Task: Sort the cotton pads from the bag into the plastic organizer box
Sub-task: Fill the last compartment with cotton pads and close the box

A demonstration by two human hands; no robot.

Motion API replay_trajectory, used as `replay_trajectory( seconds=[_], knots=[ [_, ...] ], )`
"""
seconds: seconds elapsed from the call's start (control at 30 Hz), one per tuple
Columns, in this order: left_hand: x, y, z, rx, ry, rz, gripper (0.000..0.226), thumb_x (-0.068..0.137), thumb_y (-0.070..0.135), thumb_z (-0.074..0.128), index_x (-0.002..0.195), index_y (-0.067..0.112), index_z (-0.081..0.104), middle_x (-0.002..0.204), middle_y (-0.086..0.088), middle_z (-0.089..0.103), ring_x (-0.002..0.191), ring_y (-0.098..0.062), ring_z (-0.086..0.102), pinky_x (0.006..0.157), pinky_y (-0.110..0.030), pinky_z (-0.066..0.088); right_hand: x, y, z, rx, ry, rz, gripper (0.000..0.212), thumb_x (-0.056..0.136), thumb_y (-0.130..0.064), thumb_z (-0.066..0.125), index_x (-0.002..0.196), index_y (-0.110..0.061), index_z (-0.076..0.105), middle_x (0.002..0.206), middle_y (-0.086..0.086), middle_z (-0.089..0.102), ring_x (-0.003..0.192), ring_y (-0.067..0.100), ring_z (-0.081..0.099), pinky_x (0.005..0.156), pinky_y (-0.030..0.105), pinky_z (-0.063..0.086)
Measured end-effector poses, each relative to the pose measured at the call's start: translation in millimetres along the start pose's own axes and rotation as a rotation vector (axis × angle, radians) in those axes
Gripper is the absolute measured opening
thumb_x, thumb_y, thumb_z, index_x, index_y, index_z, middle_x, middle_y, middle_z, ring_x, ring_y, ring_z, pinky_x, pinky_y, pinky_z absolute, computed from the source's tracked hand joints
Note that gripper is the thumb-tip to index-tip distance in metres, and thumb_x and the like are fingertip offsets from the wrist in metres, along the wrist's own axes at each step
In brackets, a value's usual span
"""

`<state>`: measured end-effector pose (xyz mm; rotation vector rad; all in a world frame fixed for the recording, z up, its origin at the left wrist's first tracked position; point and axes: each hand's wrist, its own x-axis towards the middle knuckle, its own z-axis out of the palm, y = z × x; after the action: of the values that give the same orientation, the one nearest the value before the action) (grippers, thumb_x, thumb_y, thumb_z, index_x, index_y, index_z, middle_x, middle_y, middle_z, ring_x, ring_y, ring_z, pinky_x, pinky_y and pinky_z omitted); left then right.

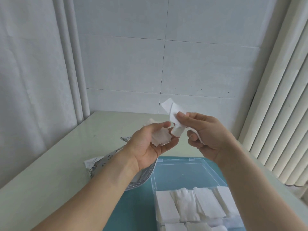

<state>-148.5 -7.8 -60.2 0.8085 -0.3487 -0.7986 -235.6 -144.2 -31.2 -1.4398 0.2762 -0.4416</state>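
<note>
— What's closest to you?

— The plastic organizer box (190,170), right under my forearms. Its clear lid lies open on the far side, and the near part holds rows of white cotton pads (188,205) laid flat, edge against edge. The box sits on a teal mat (133,212) on the pale surface (50,164).

— And the bag?

— The bag (98,161) lies just left of the box, partly under my left wrist; patterned, crumpled, with one end stretching away from me.

— Your hands?

— Both raised above the box. My left hand (150,144) is palm up, its fingers curled around a loose bunch of pads (160,138) (some stick out past the back of the hand too). My right hand (205,137) pinches a few pads (171,108) between thumb and forefinger; they fan upward, and one bends down toward my left fingertips. The lower fingers of the right hand curl around another white edge.

— Are the hands touching?

— Nearly; the bent pad lies between them. I cannot tell whether skin meets.

— Behind all that?

— A tiled wall (166,64), a curtain (33,64) at left, vertical blinds (283,114) at right.
</note>
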Motion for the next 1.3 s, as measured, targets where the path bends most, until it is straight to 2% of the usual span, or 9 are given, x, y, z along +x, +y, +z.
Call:
replay_trajectory(
  seconds=[0.17, 0.3, 0.4, 0.5, 0.6, 0.73, 1.0, 1.13, 1.3],
  knots=[
    [-5, 5, 2, 0.11, -0.112, -0.161, 0.027, 0.095, 0.024, 0.054, 0.104, 0.001, 0.067, 0.084, -0.017, 0.063, 0.067, -0.024, 0.061, 0.052, -0.026, 0.053, 3, 5, 0, -0.133, -0.016, -0.038, 0.019, 0.084, -0.026, 0.076, 0.082, -0.009, 0.069, 0.049, -0.004, 0.051, 0.038, 0.01, 0.036, 0.041, 0.02, 0.026],
    [-5, 4, 0, 0.131, -0.161, -0.162, 0.025, 0.085, 0.018, 0.065, 0.105, 0.002, 0.064, 0.081, -0.013, 0.064, 0.065, -0.019, 0.061, 0.052, -0.022, 0.052, 4, 9, -2, -0.236, -0.018, -0.082, 0.022, 0.093, -0.026, 0.07, 0.088, -0.007, 0.079, 0.064, 0.009, 0.059, 0.049, 0.015, 0.031, 0.046, 0.024, 0.023],
    [-3, 0, -1, 0.185, -0.111, -0.115, 0.02, 0.084, 0.011, 0.066, 0.102, 0.002, 0.064, 0.078, -0.012, 0.066, 0.062, -0.019, 0.062, 0.052, -0.022, 0.053, 5, 9, -4, -0.222, 0.048, -0.089, 0.017, 0.093, -0.019, 0.069, 0.088, -0.007, 0.079, 0.055, 0.0, 0.045, 0.047, 0.015, 0.027, 0.046, 0.024, 0.021],
    [-2, 0, -3, 0.199, -0.088, -0.082, 0.014, 0.087, 0.007, 0.065, 0.1, 0.001, 0.064, 0.077, -0.012, 0.066, 0.062, -0.019, 0.062, 0.052, -0.023, 0.054, 6, 7, -4, -0.208, 0.092, -0.088, 0.02, 0.092, -0.015, 0.069, 0.075, -0.012, 0.08, 0.048, -0.005, 0.041, 0.043, 0.013, 0.027, 0.044, 0.023, 0.022],
    [-3, 0, -3, 0.252, -0.091, -0.059, 0.012, 0.088, 0.005, 0.064, 0.099, 0.001, 0.065, 0.076, -0.012, 0.068, 0.061, -0.019, 0.063, 0.052, -0.022, 0.054, 8, 6, -7, -0.185, 0.097, -0.081, 0.033, 0.091, -0.016, 0.07, 0.059, -0.016, 0.072, 0.046, -0.005, 0.04, 0.041, 0.014, 0.027, 0.048, 0.026, 0.02],
    [-4, 1, -3, 0.443, -0.085, -0.003, 0.008, 0.091, 0.004, 0.064, 0.098, 0.006, 0.066, 0.076, -0.009, 0.065, 0.058, -0.019, 0.058, 0.045, -0.022, 0.044, 8, 5, -14, -0.213, 0.002, -0.107, 0.029, 0.085, -0.02, 0.077, 0.063, -0.01, 0.059, 0.053, 0.005, 0.038, 0.039, 0.014, 0.024, 0.043, 0.024, 0.021],
    [-6, -1, -4, 0.628, -0.138, -0.014, 0.011, 0.092, 0.002, 0.064, 0.103, 0.003, 0.064, 0.078, -0.008, 0.065, 0.058, -0.02, 0.058, 0.043, -0.022, 0.041, 10, 9, -16, -0.24, -0.002, -0.097, 0.026, 0.078, -0.019, 0.082, 0.062, -0.013, 0.062, 0.063, 0.011, 0.046, 0.04, 0.015, 0.025, 0.04, 0.022, 0.022],
    [-3, -1, -4, 0.51, -0.051, 0.016, 0.02, 0.086, -0.005, 0.067, 0.106, -0.003, 0.065, 0.08, -0.012, 0.07, 0.061, -0.02, 0.066, 0.053, -0.024, 0.053, 9, 3, -21, -0.22, 0.049, -0.095, 0.032, 0.079, -0.024, 0.081, 0.055, -0.018, 0.062, 0.05, 0.002, 0.045, 0.037, 0.012, 0.026, 0.04, 0.021, 0.023],
    [4, -4, -3, 0.391, 0.19, 0.239, 0.016, 0.08, -0.01, 0.072, 0.093, 0.0, 0.068, 0.084, -0.014, 0.07, 0.065, -0.022, 0.07, 0.062, -0.024, 0.058, 10, -1, -26, -0.128, 0.039, -0.008, 0.037, 0.083, -0.025, 0.077, 0.06, -0.014, 0.05, 0.052, -0.001, 0.036, 0.048, 0.015, 0.025, 0.042, 0.022, 0.021]
  ],
)
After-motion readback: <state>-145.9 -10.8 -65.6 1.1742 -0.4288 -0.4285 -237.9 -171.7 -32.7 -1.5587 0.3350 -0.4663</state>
